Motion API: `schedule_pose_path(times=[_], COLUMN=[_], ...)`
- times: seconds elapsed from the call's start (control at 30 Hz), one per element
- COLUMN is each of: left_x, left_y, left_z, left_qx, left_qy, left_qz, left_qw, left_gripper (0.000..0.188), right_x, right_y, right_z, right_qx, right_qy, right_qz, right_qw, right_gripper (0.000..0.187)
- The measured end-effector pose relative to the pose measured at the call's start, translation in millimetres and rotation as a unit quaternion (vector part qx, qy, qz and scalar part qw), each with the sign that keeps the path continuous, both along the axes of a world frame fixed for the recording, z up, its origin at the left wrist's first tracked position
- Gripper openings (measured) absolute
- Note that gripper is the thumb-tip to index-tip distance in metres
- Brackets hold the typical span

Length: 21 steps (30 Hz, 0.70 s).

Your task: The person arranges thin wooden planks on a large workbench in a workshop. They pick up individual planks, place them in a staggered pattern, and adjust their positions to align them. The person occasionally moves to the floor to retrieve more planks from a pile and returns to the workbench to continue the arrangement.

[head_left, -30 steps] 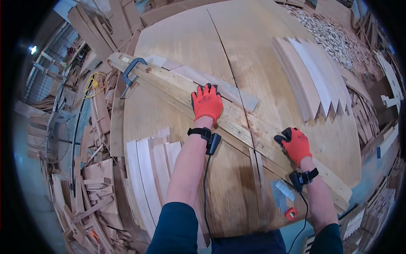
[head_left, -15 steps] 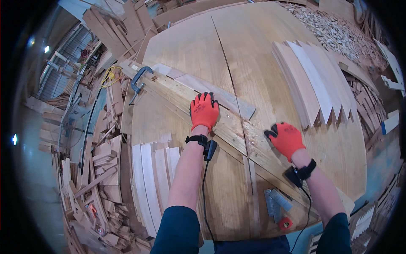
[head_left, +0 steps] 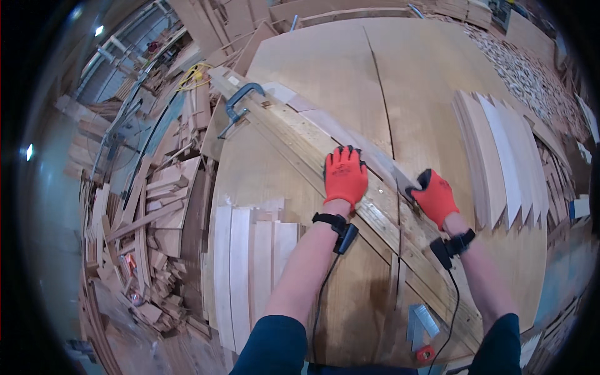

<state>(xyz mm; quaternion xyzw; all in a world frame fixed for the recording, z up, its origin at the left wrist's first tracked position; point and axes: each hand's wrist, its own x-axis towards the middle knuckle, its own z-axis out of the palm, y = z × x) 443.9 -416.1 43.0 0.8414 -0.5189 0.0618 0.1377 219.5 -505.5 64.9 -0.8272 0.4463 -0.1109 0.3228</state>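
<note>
A long wooden beam (head_left: pixel 300 130) runs diagonally across the big wooden tabletop (head_left: pixel 319 75). Near its far left end a blue-grey G-clamp (head_left: pixel 232 106) grips it. Against the beam's far side lies a thin pale board (head_left: pixel 361 142). My left hand (head_left: pixel 345 176), in a red and black glove, rests on the beam's middle with its fingers laid forward over the beam's far edge. My gloved right hand (head_left: pixel 435 197) has its thumb and fingers closed at the near right end of the pale board. Part of that grip is hidden by the glove.
Curved pale boards (head_left: pixel 253 250) lie stacked at the near left, and pointed boards (head_left: pixel 500 162) at the right. Staple strips (head_left: pixel 424 322) and a red tape measure (head_left: pixel 425 354) sit near the front edge. Wood offcuts (head_left: pixel 153 244) are heaped left of the table.
My right hand has moved away from me to the pale board's end and closed there. That end sits further right along the beam. The whole view has shifted.
</note>
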Motion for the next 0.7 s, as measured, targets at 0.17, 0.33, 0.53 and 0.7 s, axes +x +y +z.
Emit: schedule_pose_path(times=[0.17, 0.33, 0.53, 0.7], left_x=[-0.4, -1.4, -0.4, 1.2], left_y=[2.8, -3.1, -3.4, -0.3], left_z=[3.2, 6.1, -1.5, -4.8], left_qx=[0.005, -0.002, -0.026, -0.042], left_qy=[0.015, 0.011, -0.014, -0.001], left_qz=[0.014, 0.028, 0.043, 0.05], left_qw=[1.0, 1.0, 0.999, 0.998], left_gripper=[0.043, 0.044, 0.042, 0.041], right_x=[-48.2, -43.3, 40.0, 84.3], right_y=[-96.0, -149.1, -68.4, -31.8], right_z=[49.2, 49.6, -16.6, -5.9], right_qx=[0.044, -0.167, 0.108, 0.027], right_qy=[-0.272, -0.057, 0.037, 0.098], right_qz=[-0.046, -0.129, 0.05, 0.016], right_qw=[0.96, 0.976, 0.992, 0.995], right_gripper=[0.026, 0.045, 0.043, 0.038])
